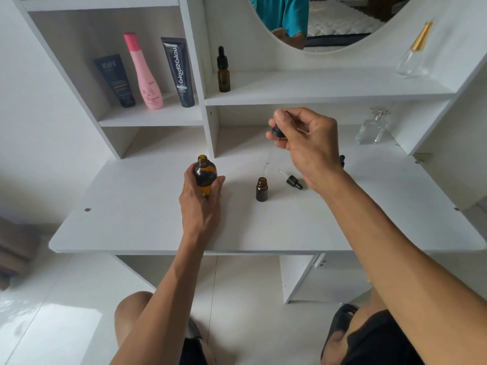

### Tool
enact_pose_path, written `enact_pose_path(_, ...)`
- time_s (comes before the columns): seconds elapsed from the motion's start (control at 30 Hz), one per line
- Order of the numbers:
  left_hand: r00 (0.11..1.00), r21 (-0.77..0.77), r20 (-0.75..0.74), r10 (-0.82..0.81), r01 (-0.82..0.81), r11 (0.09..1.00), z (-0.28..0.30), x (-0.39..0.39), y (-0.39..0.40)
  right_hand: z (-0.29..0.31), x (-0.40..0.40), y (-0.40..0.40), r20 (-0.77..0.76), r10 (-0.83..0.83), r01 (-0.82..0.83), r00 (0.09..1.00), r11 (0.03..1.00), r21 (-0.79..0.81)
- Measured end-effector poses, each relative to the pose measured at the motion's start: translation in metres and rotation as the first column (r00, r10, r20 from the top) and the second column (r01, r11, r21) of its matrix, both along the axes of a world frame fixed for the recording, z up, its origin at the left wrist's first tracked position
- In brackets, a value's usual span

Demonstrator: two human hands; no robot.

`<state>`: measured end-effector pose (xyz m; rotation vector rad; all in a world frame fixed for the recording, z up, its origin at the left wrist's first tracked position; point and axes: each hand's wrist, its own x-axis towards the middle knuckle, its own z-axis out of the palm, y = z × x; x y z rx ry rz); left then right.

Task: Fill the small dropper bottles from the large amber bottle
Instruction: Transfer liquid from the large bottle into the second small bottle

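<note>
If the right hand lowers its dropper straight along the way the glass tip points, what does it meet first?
Probably the open small amber bottle: the dropper pinched by the right hand aims down-left, ending just above its mouth. Depth is unclear; it might miss and meet the tabletop.

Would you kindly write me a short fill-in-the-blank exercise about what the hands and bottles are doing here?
1. The left hand holds the large amber bottle, whose cap is ____.
2. The right hand pinches a ____ above the small open bottle.
3. A second dropper lies on the ____.
4. A capped dropper bottle stands on the shelf below the ____.

Missing words: off; dropper; desk; mirror
</note>
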<state>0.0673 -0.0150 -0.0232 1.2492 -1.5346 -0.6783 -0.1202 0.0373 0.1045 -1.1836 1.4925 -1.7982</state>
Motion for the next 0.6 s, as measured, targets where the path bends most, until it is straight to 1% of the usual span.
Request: enact_pose_path(0.6, 1.000, 0.003, 0.006, 0.003, -0.003, 1.000, 0.001, 0.000, 0.000, -0.012, 0.001, -0.005, -0.018, 0.009, -0.008, 1.000, 1.000, 0.019)
